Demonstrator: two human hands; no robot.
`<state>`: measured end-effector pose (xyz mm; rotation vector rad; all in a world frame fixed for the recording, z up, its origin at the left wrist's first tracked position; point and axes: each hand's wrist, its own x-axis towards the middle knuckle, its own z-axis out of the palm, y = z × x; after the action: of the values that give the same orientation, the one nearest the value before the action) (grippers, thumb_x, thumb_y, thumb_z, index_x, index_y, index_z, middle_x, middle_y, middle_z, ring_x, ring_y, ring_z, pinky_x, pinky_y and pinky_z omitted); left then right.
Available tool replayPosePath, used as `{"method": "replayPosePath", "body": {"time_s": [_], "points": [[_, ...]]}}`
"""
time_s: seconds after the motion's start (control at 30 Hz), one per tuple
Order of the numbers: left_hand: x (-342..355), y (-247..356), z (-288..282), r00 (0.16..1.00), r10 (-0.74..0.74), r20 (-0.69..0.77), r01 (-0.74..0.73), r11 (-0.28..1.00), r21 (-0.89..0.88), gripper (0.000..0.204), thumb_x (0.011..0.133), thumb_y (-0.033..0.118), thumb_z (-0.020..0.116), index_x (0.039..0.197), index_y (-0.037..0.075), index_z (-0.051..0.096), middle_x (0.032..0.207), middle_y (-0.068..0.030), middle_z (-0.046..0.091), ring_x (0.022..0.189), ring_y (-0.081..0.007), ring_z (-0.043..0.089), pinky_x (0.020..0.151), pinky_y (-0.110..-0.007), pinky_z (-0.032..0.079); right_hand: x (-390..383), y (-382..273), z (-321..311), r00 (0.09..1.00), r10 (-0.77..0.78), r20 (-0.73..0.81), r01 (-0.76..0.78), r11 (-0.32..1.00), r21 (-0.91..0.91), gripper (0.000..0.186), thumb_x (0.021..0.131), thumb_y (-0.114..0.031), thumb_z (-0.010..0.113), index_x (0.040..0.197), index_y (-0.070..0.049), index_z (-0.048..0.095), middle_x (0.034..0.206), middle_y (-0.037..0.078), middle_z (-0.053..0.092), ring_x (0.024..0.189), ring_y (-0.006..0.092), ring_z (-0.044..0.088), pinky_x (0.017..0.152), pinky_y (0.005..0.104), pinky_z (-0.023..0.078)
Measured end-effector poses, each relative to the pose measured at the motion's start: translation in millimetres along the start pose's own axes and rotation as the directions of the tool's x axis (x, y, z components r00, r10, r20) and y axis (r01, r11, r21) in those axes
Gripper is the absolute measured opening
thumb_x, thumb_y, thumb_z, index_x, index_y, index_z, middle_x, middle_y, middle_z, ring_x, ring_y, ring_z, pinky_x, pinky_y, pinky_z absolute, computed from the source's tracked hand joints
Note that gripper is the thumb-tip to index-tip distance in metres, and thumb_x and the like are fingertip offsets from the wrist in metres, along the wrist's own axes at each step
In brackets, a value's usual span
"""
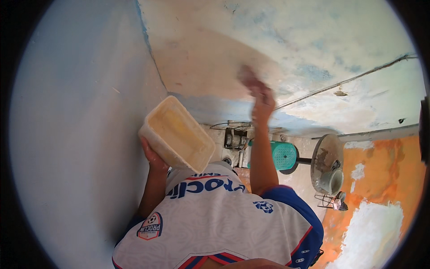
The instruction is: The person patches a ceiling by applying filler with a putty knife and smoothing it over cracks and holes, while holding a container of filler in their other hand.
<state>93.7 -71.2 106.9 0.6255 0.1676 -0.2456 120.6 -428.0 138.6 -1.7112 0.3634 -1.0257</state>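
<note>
Blue wall (76, 125) — whitish tub (163, 148) in left hand (153, 157).

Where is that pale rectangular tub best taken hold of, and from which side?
Probably by the outer wall of the tub, from the person's left, where the left hand supports it. Its open mouth faces the camera, so gripping outside leaves that clear, and the broad wall should offer good support.

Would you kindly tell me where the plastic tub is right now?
In the head view, the plastic tub is left of centre, held in the left hand beside the pale blue wall.
</note>
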Motion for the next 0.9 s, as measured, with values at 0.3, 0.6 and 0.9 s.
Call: {"method": "replayPosePath", "body": {"time_s": [0.3,0.6,0.9], "points": [[0,3,-4,1.000,0.011,0.010,-0.011,1.000,-0.027,0.078,0.100,0.070,0.036,0.152,0.013,0.040,0.150,-0.0110,0.048,0.135,-0.0296,0.050,0.110,-0.046,0.045,55,-4,-53,0.930,-0.020,-0.368,0.042,0.998,0.051,0.018,0.098,-0.013,0.064,0.105,0.004,0.066,0.095,0.011,0.069,0.082,0.0182,0.070,0.070,0.0278,0.060],[1,1,-5,0.999,-0.033,-0.007,0.033,0.999,-0.009,0.078,0.099,0.071,0.036,0.152,0.012,0.039,0.150,-0.0121,0.048,0.136,-0.0306,0.050,0.109,-0.047,0.046,0,-16,83,0.975,-0.058,0.213,0.099,0.977,-0.188,0.017,0.095,-0.015,0.072,0.097,0.001,0.070,0.089,0.005,0.070,0.076,0.0141,0.063,0.071,0.0297,0.053],[-9,2,-10,0.998,0.024,-0.056,-0.022,0.999,0.034,0.079,0.100,0.071,0.034,0.152,0.012,0.040,0.150,-0.0122,0.048,0.135,-0.0303,0.050,0.110,-0.045,0.045,48,-50,-57,0.913,0.029,-0.406,0.000,0.998,0.071,0.025,0.097,-0.013,0.064,0.115,0.003,0.066,0.102,0.013,0.072,0.087,0.0210,0.073,0.064,0.0275,0.061]]}}
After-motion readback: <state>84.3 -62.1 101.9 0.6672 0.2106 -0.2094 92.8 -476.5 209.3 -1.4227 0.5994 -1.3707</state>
